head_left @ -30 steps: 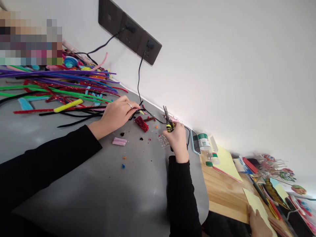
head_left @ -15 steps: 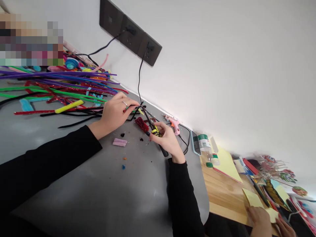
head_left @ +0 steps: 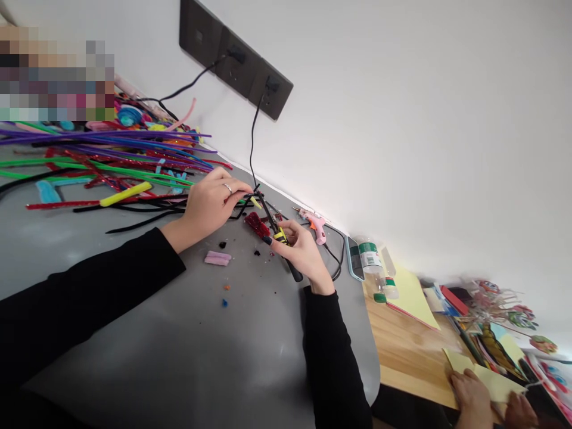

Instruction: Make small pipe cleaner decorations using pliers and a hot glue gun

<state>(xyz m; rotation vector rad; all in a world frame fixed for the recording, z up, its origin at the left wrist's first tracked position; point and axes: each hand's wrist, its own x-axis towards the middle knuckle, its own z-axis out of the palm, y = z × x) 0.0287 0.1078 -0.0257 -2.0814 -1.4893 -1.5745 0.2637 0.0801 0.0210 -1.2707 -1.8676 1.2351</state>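
Observation:
My left hand [head_left: 210, 202], a ring on one finger, pinches a short black pipe cleaner [head_left: 250, 196] between thumb and fingertips. In my right hand [head_left: 297, 247] are black-and-yellow scissors [head_left: 269, 208], their long blades pointing up and left to the black pipe cleaner at my left fingertips. Whether the blades are parted there is too small to tell. A red glittery bundle [head_left: 257, 225] lies just left of the scissors. Close by on the grey mat are a small pale yellow piece [head_left: 255, 202] and a folded lilac pipe cleaner piece [head_left: 217, 258].
Many coloured pipe cleaners [head_left: 111, 143] spread across the left. A pink glue gun [head_left: 317, 227], a phone [head_left: 354, 257] and plastic bottles [head_left: 370, 256] stand or lie to the right. Another person's hands [head_left: 473, 396] hold yellow paper [head_left: 496, 381]. Cords hang from wall sockets [head_left: 236, 59].
My hands stay nearly in place; the scissors have shifted very slightly. At the lower right, the other person's hands have moved, and more of the yellow paper is spread out.

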